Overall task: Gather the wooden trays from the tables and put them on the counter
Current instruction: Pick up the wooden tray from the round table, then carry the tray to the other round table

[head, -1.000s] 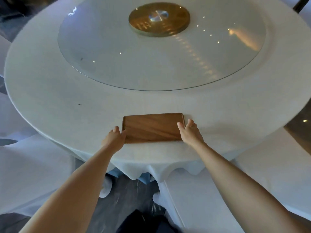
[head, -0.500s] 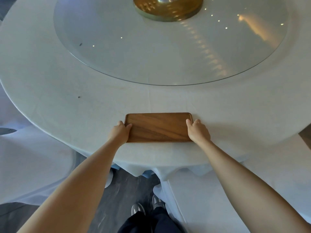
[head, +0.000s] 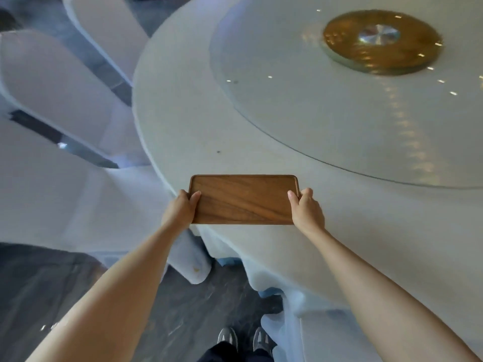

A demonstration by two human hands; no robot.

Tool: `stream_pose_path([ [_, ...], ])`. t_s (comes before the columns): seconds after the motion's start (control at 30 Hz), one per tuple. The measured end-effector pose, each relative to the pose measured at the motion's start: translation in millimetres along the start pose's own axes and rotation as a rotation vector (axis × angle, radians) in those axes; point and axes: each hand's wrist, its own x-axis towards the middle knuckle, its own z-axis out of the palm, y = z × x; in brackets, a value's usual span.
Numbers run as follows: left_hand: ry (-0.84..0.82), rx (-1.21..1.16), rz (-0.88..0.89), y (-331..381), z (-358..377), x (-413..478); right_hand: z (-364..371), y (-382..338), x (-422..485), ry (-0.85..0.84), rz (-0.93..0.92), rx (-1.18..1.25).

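Observation:
A brown rectangular wooden tray (head: 244, 199) is held level above the near edge of the round table (head: 183, 121), which is covered in white cloth. My left hand (head: 180, 209) grips the tray's left short end, thumb on top. My right hand (head: 306, 210) grips its right short end the same way. The tray carries nothing. Its near long edge reaches past the table's rim.
A glass turntable (head: 339, 105) with a gold hub (head: 381, 41) fills the table's middle. White-covered chairs (head: 52, 82) stand close at the left, another chair (head: 313, 335) at the lower right. Dark floor and my shoes (head: 244, 338) lie below.
Both hands closed on the tray's ends and lifted it off the tablecloth. My view has swung left, so the table now sits to the right and chairs show at the left.

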Motion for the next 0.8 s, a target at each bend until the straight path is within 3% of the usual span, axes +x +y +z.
stream_pose_path([
  [0.37,0.397,-0.172,-0.335,-190.5,-154.1,-47.9,118.0,-208.4,-66.2,-0.267,-0.469,0.031],
  [0.8,0.698,-0.318,-0.487,-477.1,-328.9,-123.3,322.1,-451.4,-264.4,-0.426,-0.844,0.043],
])
